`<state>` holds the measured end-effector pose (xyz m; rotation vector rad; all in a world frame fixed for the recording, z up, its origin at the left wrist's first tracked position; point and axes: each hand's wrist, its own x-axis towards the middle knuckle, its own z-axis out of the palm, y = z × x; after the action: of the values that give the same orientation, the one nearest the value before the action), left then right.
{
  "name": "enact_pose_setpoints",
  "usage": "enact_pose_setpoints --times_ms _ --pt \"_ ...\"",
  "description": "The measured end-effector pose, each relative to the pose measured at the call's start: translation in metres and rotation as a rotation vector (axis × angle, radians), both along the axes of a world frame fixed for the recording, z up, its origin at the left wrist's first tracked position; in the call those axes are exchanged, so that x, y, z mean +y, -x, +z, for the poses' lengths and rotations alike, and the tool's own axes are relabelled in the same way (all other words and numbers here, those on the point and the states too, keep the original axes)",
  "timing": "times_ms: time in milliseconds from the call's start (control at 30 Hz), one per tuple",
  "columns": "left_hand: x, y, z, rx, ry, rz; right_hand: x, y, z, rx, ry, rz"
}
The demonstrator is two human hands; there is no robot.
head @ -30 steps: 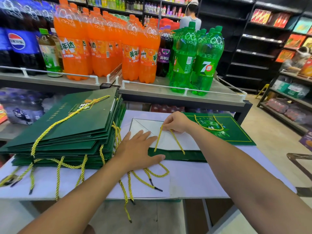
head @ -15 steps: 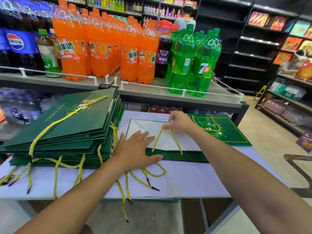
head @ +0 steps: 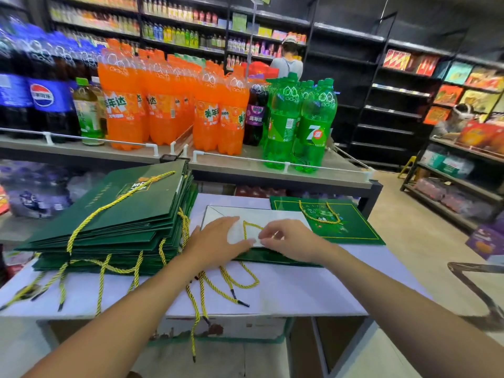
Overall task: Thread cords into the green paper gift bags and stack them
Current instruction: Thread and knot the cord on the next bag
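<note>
A flat green gift bag (head: 289, 259) lies in front of me with its white bottom flap (head: 234, 216) facing up. My left hand (head: 215, 245) presses flat on the flap's left side. My right hand (head: 289, 241) pinches a yellow cord (head: 249, 227) that loops over the flap. A tall stack of green bags (head: 114, 222) with cords hanging out sits to the left. One green bag with a threaded cord (head: 335, 225) lies flat at the right. Loose yellow cords (head: 218, 290) trail over the table's front edge.
The work surface is a white board (head: 300, 293) on cardboard boxes. Behind it a shelf (head: 245, 165) carries orange, green and dark soda bottles. A metal frame (head: 477, 290) stands at the right. A person stands far back; another sits at right.
My right hand has come back toward me across the flap, drawing the cord with it, and now sits close to my left hand. The camera has tilted upward.
</note>
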<state>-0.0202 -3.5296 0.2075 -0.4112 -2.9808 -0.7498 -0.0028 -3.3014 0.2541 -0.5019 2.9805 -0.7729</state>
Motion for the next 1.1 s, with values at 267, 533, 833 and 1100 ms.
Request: enact_pose_setpoints --times_ms 267,533,833,1100 --pt "0.012 -0.004 0.044 0.119 -0.676 0.145 -0.016 -0.034 -0.009 0.088 -0.202 -0.044" --pt "0.019 -0.018 0.097 0.106 -1.259 0.192 -0.027 -0.041 0.009 0.468 -0.464 -0.013" --pt "0.035 -0.024 0.092 0.214 -0.958 -0.039 -0.007 -0.054 0.113 0.502 0.141 -0.29" --pt "0.026 -0.027 0.051 0.373 -0.047 -0.239 0.021 -0.06 0.063 -0.145 1.275 -0.423"
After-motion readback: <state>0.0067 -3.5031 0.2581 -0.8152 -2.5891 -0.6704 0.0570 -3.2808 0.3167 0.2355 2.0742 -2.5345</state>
